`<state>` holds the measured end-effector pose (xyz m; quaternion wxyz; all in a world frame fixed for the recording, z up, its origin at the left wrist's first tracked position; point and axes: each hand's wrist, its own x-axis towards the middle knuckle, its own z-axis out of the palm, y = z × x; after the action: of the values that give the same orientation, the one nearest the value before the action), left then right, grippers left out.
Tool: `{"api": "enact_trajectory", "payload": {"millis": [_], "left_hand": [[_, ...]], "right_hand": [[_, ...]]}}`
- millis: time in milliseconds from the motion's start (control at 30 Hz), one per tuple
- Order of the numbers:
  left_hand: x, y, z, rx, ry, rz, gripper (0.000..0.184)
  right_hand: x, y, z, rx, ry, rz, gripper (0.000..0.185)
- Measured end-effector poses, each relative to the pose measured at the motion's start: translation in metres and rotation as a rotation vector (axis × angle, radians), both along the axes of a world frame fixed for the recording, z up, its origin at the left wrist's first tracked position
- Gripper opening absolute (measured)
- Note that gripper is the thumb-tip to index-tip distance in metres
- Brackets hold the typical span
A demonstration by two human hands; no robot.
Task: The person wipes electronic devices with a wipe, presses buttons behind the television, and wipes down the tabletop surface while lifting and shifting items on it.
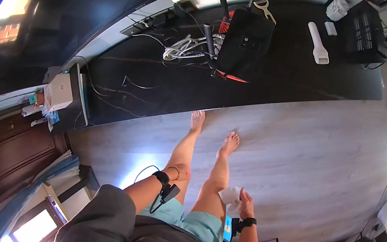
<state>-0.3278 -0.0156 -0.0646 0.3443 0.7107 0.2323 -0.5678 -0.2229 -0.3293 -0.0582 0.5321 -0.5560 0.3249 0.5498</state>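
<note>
My right hand point(246, 204) is closed on a crumpled white tissue point(230, 196), low beside my right thigh. My left hand point(184, 171) hangs over my left knee, and its fingers cannot be made out. A black strap and a bracelet circle the left wrist, with a small black device point(170, 193) on a cable beside it. Ahead of my bare feet stands a long dark cabinet top point(301, 80). On it lie a black router point(246, 43), a bundle of white cables point(182, 48) and a white handheld tool point(318, 44).
A large dark TV screen point(70, 5) spans the upper left. A black box point(367, 33) and a white crumpled item point(337, 9) sit at the cabinet's right end. At the left are a cardboard box point(59, 92) and a brown wooden door point(8, 155).
</note>
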Motion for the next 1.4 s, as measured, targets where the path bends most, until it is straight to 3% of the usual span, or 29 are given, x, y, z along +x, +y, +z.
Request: {"api": "enact_trajectory", "payload": {"millis": [67,133,167,233,333,367,433,467,533,567,633,700,767,867,933,1000,1067,1133,1200,1300,1367,1400], "left_hand": [[0.002,0.002,0.002,0.051,-0.006,-0.084,0.022],[0.025,0.006,0.027,-0.037,0.061,0.112,0.022],[0.010,0.004,0.013,-0.040,0.055,0.110,0.022],[-0.034,0.000,-0.030,-0.197,-0.059,0.408,0.021],[-0.046,-0.001,-0.030,-0.239,-0.138,0.467,0.019],[-0.046,0.002,-0.023,-0.245,-0.154,0.458,0.019],[-0.040,0.011,0.012,-0.008,-0.233,0.264,0.015],[-0.053,0.017,0.005,-0.012,-0.253,0.258,0.015],[-0.086,0.036,-0.010,-0.038,-0.276,0.652,0.017],[-0.100,0.049,-0.010,-0.047,-0.297,0.643,0.017],[-0.121,0.074,0.007,-0.014,-0.393,0.690,0.022],[-0.151,0.101,0.023,0.028,-0.440,0.651,0.022],[-0.184,0.125,0.046,0.083,-0.480,0.624,0.022],[-0.259,0.156,0.088,0.110,-0.485,0.792,0.021],[-0.316,0.178,0.100,0.172,-0.470,0.950,0.018],[-0.369,0.193,0.123,0.341,-0.386,0.846,0.016],[-0.459,0.229,0.091,0.439,-0.350,0.691,0.014],[-0.485,0.240,0.130,0.527,-0.091,0.430,0.014],[-0.568,0.285,0.066,0.513,-0.198,-0.572,0.018],[-0.557,0.256,0.081,0.686,-0.229,-0.594,0.020],[-0.543,0.222,0.048,0.859,-0.357,-0.030,0.020],[-0.526,0.198,0.041,0.780,-0.456,0.074,0.021]], "right_hand": [[0.002,0.000,0.004,0.001,-0.018,0.049,0.035],[-0.002,-0.004,0.010,0.065,0.027,0.130,0.033],[-0.009,-0.009,0.008,0.062,0.021,0.128,0.033],[-0.029,-0.022,-0.001,0.162,-0.039,0.080,0.034],[-0.047,-0.034,-0.002,-0.002,-0.153,0.204,0.034],[-0.056,-0.042,-0.009,-0.044,-0.213,0.239,0.032],[-0.060,-0.048,0.005,-0.092,-0.230,0.202,0.031],[-0.062,-0.050,0.012,-0.136,-0.231,0.173,0.030],[-0.075,-0.060,0.019,-0.191,-0.350,0.204,0.029],[-0.083,-0.067,0.023,-0.245,-0.448,0.241,0.028],[-0.101,-0.087,0.016,-0.257,-0.509,0.167,0.027],[-0.118,-0.080,0.049,-0.320,-0.509,0.119,0.025],[-0.142,-0.094,0.029,-0.337,-0.612,0.140,0.026],[-0.168,-0.090,0.055,-0.420,-0.666,0.325,0.030],[-0.183,-0.071,0.090,-0.356,-0.634,0.226,0.030],[-0.196,-0.068,0.101,-0.352,-0.683,0.252,0.029],[-0.200,-0.066,0.117,-0.348,-0.750,0.274,0.029],[-0.201,-0.061,0.145,-0.389,-0.759,0.374,0.031],[-0.204,-0.069,0.152,-0.365,-0.785,0.349,0.030],[-0.206,-0.095,0.147,-0.391,-0.814,0.366,0.028],[-0.211,-0.117,0.128,-0.485,-0.853,0.381,0.026],[-0.212,-0.122,0.130,-0.479,-0.858,0.379,0.026]]}}
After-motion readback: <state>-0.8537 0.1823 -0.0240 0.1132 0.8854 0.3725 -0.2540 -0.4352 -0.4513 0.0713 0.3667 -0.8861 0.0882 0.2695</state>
